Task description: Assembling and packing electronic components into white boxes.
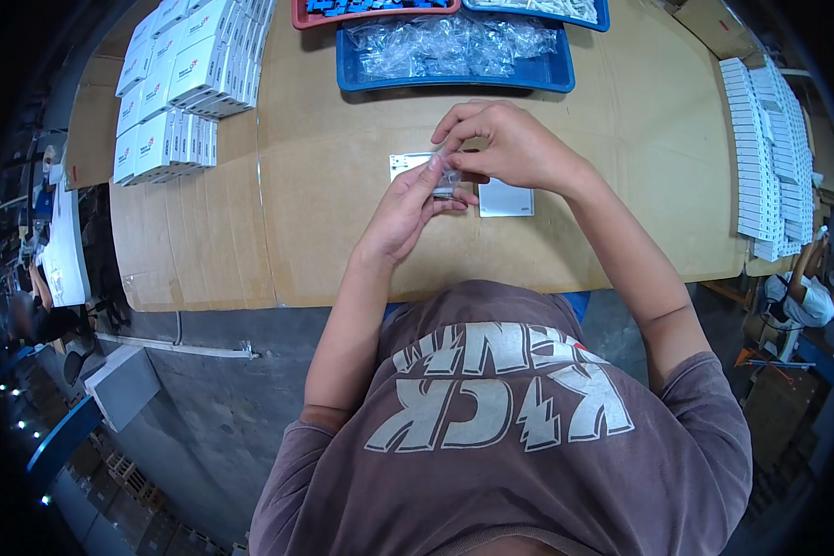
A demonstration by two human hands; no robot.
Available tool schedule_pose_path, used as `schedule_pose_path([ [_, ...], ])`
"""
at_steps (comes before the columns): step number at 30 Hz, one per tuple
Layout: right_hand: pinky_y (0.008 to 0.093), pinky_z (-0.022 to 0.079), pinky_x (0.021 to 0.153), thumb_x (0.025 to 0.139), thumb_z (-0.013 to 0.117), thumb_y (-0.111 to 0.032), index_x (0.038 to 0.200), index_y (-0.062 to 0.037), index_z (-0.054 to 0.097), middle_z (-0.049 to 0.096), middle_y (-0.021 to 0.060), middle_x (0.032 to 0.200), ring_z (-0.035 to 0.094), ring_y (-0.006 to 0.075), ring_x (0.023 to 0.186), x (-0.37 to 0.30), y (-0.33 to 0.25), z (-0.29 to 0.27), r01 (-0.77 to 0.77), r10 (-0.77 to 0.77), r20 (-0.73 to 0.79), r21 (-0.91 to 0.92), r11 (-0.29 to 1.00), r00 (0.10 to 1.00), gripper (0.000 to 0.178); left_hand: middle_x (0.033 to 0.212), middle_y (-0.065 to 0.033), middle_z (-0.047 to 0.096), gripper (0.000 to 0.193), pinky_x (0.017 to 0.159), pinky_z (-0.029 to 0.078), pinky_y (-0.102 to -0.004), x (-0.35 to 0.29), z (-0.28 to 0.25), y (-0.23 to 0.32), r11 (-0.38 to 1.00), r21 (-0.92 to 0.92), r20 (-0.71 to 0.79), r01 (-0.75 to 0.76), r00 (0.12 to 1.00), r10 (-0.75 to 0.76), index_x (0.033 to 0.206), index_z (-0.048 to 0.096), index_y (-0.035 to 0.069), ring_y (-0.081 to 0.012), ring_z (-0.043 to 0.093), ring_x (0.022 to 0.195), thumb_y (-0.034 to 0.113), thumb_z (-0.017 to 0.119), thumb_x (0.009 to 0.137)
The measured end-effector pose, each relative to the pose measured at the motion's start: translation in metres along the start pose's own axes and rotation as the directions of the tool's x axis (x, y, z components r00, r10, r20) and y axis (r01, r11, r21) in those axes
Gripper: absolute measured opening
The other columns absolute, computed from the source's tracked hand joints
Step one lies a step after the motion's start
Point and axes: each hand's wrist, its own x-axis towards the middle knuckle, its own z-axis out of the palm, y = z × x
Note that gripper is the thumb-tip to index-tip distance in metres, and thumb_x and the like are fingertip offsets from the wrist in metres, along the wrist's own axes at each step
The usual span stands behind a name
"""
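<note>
Over the middle of the cardboard-covered table, both hands meet at a small clear plastic bag [449, 179]. My left hand [406, 211] is closed on the bag's lower part, thumb on top. What lies inside it is too small to make out. At the bag's upper edge, my right hand [510, 144] pinches the plastic between thumb and fingers, from the right. Below the hands lies a flat white piece [507, 198] with a pale grey face. Another white piece [408, 164] with small dark marks shows beyond the left thumb; the hands hide whether the two are joined.
A blue tray [454, 82] of clear plastic bags stands beyond the hands. Behind it are a red tray [375, 18] with blue parts and another blue tray [595, 25] with white parts. White boxes are stacked at left [190, 74] and right [760, 167]. Other people work at both sides.
</note>
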Motion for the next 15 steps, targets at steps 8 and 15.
schedule_pose_path([
  [8,0.0363,0.052,0.097,0.088,0.075,-0.008,0.095,0.0021,0.076,0.074,0.0114,0.116,0.069,0.026,0.105,-0.003,0.007,-0.016,0.003,-0.014,0.146,0.076,0.997,0.989,0.013,0.118,-0.0187,0.073,0.049,0.092,0.06,-0.0368,0.005,0.004,-0.004,1.0,-0.006,0.045,0.011,0.999,-0.011,0.134,0.059,-0.003,-0.0218,0.073,0.099,0.04,0.044,0.114],
  [15,0.0381,0.052,0.1,0.087,0.072,-0.009,0.095,0.0021,0.077,0.073,0.0119,0.119,0.069,0.027,0.107,-0.004,0.009,-0.023,-0.062,0.041,0.274,0.072,0.995,0.961,0.014,0.116,-0.0174,0.074,0.051,0.092,0.06,-0.035,0.007,0.009,-0.01,0.995,0.096,0.046,0.035,0.998,-0.039,0.126,0.066,-0.001,-0.0198,0.073,0.098,0.044,0.047,0.112],
])
